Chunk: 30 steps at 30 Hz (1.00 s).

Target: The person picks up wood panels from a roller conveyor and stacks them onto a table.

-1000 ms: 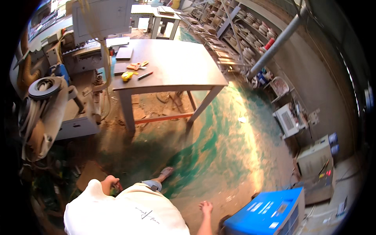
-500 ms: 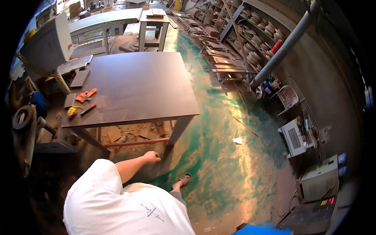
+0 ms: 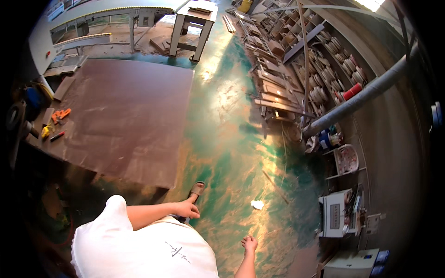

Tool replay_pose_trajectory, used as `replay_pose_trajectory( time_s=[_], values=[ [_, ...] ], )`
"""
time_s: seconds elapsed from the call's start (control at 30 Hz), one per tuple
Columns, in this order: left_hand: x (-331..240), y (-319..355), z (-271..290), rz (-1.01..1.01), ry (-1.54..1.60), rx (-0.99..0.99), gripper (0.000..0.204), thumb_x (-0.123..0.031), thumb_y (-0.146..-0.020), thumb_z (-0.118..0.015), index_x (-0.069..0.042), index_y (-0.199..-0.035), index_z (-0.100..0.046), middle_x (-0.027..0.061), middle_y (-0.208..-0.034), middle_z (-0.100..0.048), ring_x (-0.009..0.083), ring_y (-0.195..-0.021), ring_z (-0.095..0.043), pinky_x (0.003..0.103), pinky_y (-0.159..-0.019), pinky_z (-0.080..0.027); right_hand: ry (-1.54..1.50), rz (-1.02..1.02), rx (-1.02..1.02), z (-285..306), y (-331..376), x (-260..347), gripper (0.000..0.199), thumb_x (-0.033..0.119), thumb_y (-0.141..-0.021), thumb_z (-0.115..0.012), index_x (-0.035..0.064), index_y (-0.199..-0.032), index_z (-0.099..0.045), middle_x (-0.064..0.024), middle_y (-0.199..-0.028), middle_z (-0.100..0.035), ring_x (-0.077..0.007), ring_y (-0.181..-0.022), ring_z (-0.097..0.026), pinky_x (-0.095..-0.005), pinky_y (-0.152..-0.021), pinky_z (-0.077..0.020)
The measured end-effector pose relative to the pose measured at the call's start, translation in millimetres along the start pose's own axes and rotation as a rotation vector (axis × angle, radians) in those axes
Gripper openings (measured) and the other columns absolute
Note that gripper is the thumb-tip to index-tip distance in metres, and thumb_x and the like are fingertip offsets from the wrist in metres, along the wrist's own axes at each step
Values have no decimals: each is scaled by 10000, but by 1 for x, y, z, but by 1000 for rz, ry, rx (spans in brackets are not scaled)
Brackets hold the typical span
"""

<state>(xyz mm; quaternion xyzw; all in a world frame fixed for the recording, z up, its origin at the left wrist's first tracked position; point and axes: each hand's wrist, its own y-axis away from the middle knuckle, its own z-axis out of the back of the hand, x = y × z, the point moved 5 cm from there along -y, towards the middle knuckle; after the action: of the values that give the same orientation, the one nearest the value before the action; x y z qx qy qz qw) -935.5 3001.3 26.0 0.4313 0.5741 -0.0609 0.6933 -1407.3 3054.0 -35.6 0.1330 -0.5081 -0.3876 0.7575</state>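
My left hand (image 3: 187,210) hangs in front of my body near the near right corner of the brown table (image 3: 134,116). It touches nothing, and its fingers are loosely bent and apart, with nothing in them. Over the green floor to the right is my right hand (image 3: 249,243), its fingers slightly curled and empty. On the table's left edge lie an orange tool (image 3: 60,115), a yellow tape measure (image 3: 46,132) and a red-and-black marker (image 3: 57,136). Both hands are well apart from these.
Beyond the table stand a small workbench (image 3: 193,28) and a conveyor-like machine (image 3: 111,15). Stacked boards (image 3: 273,85) and shelves of discs (image 3: 324,69) line the right, behind a thick grey pipe (image 3: 366,90). A white scrap (image 3: 257,204) and a thin stick (image 3: 276,186) lie on the floor.
My view has swung and moved forward along the table's right side, so the table shows farther left and closer. A foot has stepped forward. My right hand has come into view.
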Motion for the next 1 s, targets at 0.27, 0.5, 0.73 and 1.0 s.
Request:
replay_pose_trajectory(
  time_s=[0.27, 0.5, 0.73, 1.0],
  values=[
    [-169, -215, 172, -143, -119, -180, 443, -412, -910, -640, -84, -1205, -676, 124, -1112, -711, 265, -1029, -665, 370, -902, -502, 423, -24, 320, -44, -117, 136, 249, 264, -971, -566, 37, -964, -669, -119, -897, -703, -196, -755, -696, -332, -603, -527],
    [-288, -324, 366, -159, -122, -323, 466, -423, -910, -628, -62, -1202, -670, 145, -1165, -694, 293, -1101, -644, 392, -947, -491, 452, -124, 380, -156, -247, 251, 251, 245, -941, -582, 12, -956, -676, -140, -879, -710, -220, -724, -696, -357, -589, -532],
    [-186, -422, 576, 299, -180, -783, 461, -420, -836, -652, -77, -1139, -712, 154, -1151, -699, 316, -1080, -658, 410, -916, -518, 469, -141, 431, -228, -443, 401, 256, 226, -911, -599, -13, -947, -684, -160, -861, -718, -244, -693, -695, -381, -575, -538],
    [-96, -306, 673, 755, 267, -1080, 194, -194, -800, -663, -15, -756, -725, 91, -650, -664, 187, -564, -611, 368, -549, -481, 624, 232, 439, -371, -709, 739, 218, 192, -865, -602, 8, -893, -716, -134, -752, -702, -230, -619, -661, -373, -554, -540]
  ],
)
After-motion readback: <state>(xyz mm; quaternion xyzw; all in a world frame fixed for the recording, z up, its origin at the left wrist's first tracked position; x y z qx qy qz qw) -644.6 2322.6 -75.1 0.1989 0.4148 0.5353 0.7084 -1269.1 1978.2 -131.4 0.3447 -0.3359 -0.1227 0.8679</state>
